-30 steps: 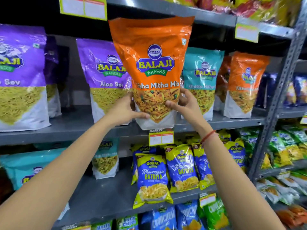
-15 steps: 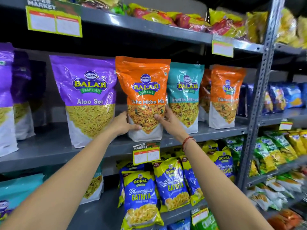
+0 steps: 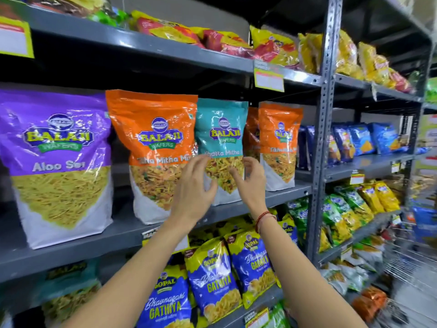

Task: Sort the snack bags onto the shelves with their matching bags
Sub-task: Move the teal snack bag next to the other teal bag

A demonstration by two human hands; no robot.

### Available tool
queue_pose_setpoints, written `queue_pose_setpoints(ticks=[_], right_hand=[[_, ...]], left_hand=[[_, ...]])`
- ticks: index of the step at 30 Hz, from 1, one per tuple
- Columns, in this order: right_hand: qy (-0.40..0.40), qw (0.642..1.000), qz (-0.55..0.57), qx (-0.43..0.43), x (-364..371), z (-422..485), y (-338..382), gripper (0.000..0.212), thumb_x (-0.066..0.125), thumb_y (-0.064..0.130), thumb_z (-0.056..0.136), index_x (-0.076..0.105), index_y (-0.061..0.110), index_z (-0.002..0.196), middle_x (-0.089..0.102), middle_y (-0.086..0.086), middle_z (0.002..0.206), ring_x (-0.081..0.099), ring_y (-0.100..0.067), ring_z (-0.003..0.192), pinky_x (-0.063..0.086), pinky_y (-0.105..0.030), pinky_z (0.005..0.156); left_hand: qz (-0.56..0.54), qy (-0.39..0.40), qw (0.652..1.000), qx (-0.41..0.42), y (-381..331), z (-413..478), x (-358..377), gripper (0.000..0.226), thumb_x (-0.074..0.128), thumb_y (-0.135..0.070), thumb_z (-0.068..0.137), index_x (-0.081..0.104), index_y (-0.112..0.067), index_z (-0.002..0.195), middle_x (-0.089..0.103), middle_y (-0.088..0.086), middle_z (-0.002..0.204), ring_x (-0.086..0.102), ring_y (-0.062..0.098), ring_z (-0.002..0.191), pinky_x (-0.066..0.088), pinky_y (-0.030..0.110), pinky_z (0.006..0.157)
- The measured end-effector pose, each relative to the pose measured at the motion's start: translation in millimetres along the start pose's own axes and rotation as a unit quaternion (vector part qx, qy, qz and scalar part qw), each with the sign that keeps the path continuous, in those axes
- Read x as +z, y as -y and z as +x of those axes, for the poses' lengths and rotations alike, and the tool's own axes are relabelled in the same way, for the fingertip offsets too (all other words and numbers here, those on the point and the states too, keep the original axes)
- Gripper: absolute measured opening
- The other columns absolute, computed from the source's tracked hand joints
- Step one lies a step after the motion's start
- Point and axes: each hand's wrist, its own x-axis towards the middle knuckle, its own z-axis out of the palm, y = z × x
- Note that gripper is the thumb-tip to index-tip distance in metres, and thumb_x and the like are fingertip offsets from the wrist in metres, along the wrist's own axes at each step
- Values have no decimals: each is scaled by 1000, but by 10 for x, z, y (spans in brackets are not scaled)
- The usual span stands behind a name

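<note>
The orange Tikha Mitha Mix bag [image 3: 151, 131] stands upright on the middle grey shelf [image 3: 94, 242], between a purple Aloo Sev bag [image 3: 56, 150] and a teal Khatta Mitha bag [image 3: 221, 129]. More orange Tikha Mitha bags [image 3: 280, 138] stand to the right of the teal one. My left hand [image 3: 194, 185] is off the orange bag, fingers spread, at the teal bag's lower left edge. My right hand [image 3: 250, 183] hovers with curled, parted fingers at the teal bag's lower right edge. Neither hand clearly grips anything.
A grey slotted upright post [image 3: 324, 138] divides the shelving. Blue and yellow Gopal Gathiya bags [image 3: 212, 280] fill the shelf below. Red and yellow packets [image 3: 236, 43] lie on the top shelf. A wire basket [image 3: 409, 268] shows at the right.
Both hands have let go of the orange bag, which now stands on the shelf, and have shifted right to the teal bag. The view has turned rightward.
</note>
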Motion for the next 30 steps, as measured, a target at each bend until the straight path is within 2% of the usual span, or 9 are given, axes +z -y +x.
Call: queue_pose_setpoints(ticks=[6, 9, 13, 20, 22, 24, 26, 28, 30], right_hand=[[151, 980, 16, 131, -48, 148, -408, 96, 75, 44, 76, 20, 14, 149, 25, -6, 156, 27, -23, 143, 28, -43, 116], [219, 953, 77, 193, -9, 214, -531, 111, 80, 47, 69, 11, 18, 151, 21, -5, 158, 26, -24, 143, 27, -45, 116], [247, 942, 78, 213, 40, 267, -652, 130, 82, 67, 43, 21, 21, 148, 38, -4, 150, 39, -23, 136, 35, -47, 112], [184, 960, 69, 201, -23, 249, -738, 127, 85, 70, 31, 43, 15, 137, 54, -4, 139, 51, -21, 127, 44, -46, 106], [168, 964, 65, 196, -134, 199, -656, 112, 88, 63, 35, 50, 12, 128, 61, -1, 129, 57, -18, 118, 47, -41, 103], [150, 969, 62, 188, -265, 120, -556, 87, 91, 47, 46, 55, 12, 117, 64, 4, 114, 60, -13, 107, 48, -34, 96], [122, 975, 65, 177, -386, 44, -526, 82, 92, 41, 49, 55, 14, 117, 63, 1, 115, 59, -16, 110, 49, -35, 96], [100, 977, 86, 166, -521, -69, -458, 71, 91, 32, 55, 56, 16, 115, 64, 6, 110, 61, -12, 105, 51, -23, 89], [81, 980, 96, 154, -647, -209, -393, 63, 89, 22, 62, 51, 20, 112, 58, 19, 103, 57, 4, 95, 45, -3, 76]], left_hand=[[-58, 95, 983, -146, 60, 134, 666, 81, 55, -31, 89, 2, -10, 146, 6, 8, 158, 7, 22, 145, 12, 35, 116], [-108, 84, 970, -203, 206, 144, 807, 92, 65, -25, 82, 0, -12, 146, 17, 12, 155, 22, 27, 141, 25, 40, 113], [-76, 114, 959, -250, 311, 137, 850, 93, 67, -18, 77, 4, -11, 145, 31, 16, 148, 42, 34, 126, 42, 39, 95], [-93, 148, 957, -230, 310, 104, 798, 94, 73, -15, 74, 11, -6, 144, 28, 14, 151, 31, 29, 135, 32, 33, 104], [-109, 157, 956, -221, 289, 82, 778, 96, 74, -16, 74, 10, -8, 145, 22, 11, 154, 26, 27, 139, 26, 33, 108], [-134, 167, 953, -213, 246, 55, 768, 97, 76, -16, 72, 12, -8, 145, 22, 10, 154, 25, 26, 139, 25, 32, 108], [-158, 166, 954, -195, 183, 27, 748, 99, 78, -13, 69, 15, -9, 145, 26, 10, 153, 27, 25, 138, 27, 30, 106], [-179, 163, 955, -172, 118, -14, 725, 99, 79, -11, 68, 16, -9, 145, 26, 8, 153, 28, 23, 138, 26, 26, 106], [-193, 164, 955, -154, 73, -79, 703, 98, 79, -12, 68, 17, -10, 145, 26, 7, 153, 28, 22, 139, 25, 21, 103]])
